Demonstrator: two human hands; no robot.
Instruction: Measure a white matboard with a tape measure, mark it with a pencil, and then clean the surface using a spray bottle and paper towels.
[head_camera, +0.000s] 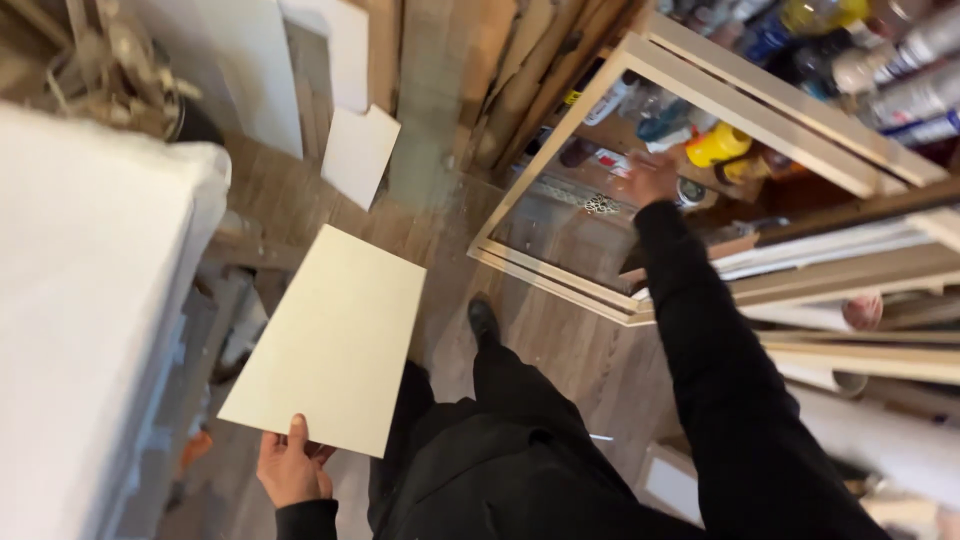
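My left hand (292, 468) grips the near edge of a flat cream board (335, 335), thumb on top, holding it out level over the wooden floor. My right hand (652, 178), in a black sleeve, reaches forward through a pale wooden frame (560, 130) into a shelf of bottles and cans. It rests beside a small round tin (690, 192) and below a yellow bottle (716, 145). Whether it grips anything is blurred. My black trousers and one shoe (483, 318) show below.
A large white panel (80, 300) fills the left side. White boards (358, 152) and timber planks (520, 80) lean against the far wall. Spray cans and bottles (900, 70) crowd the upper right shelf. Long wooden strips (850, 350) lie at the right.
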